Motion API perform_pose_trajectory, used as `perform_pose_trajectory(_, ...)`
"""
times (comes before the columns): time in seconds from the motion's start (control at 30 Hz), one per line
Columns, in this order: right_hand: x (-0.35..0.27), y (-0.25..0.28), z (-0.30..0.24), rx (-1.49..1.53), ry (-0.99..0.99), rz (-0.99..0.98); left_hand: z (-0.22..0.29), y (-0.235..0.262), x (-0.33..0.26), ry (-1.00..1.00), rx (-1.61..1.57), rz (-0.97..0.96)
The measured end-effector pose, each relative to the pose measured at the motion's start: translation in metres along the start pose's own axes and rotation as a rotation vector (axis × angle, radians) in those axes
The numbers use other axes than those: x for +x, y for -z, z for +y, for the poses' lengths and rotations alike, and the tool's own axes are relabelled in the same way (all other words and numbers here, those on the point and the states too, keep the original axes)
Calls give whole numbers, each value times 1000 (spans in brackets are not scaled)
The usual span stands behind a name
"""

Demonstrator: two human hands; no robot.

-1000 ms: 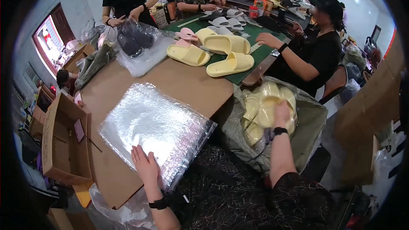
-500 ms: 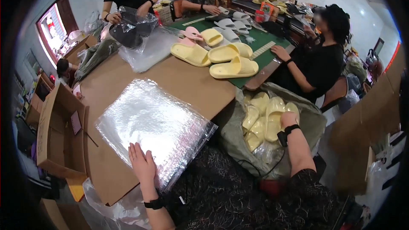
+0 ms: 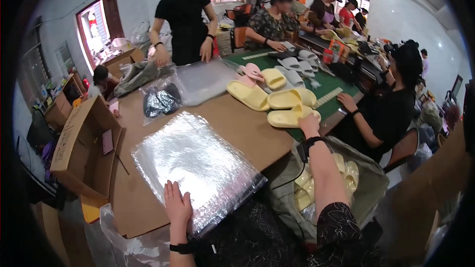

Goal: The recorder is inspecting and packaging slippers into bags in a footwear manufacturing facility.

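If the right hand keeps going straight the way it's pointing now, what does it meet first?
The right hand already reaches the nearest yellow slipper at the table edge. Straight on, it would probably meet the second yellow slipper just behind, though depth is hard to judge.

one head-worn fisheye view looked down and forward from close above the brown table [image 3: 247, 128], facing its far edge and the seated workers; straight lines bent near the rim.
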State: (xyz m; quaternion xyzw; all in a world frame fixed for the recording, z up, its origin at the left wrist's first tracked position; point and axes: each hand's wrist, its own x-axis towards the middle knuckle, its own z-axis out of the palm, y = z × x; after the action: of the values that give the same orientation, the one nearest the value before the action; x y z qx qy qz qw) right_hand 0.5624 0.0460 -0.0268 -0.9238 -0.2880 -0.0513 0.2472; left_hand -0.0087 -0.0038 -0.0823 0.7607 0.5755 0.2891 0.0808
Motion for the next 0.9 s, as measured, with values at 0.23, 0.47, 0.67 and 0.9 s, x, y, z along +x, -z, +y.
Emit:
perform_pose_trajectory(0.23,-26,35,-91,228,462,284,-10,8,-8,26,-8,38)
perform_pose_trajectory(0.47,-95,127,-172,543,910,337,-7,2,2,31,1,34)
perform_pose_trajectory(0.67,-169,142,-201,696,980,-56,-7,2,-2,28,-34,56)
perform_pose_trajectory(0.9,-203,89,-222,668,998,-347,-1,4,1,19,-2,44)
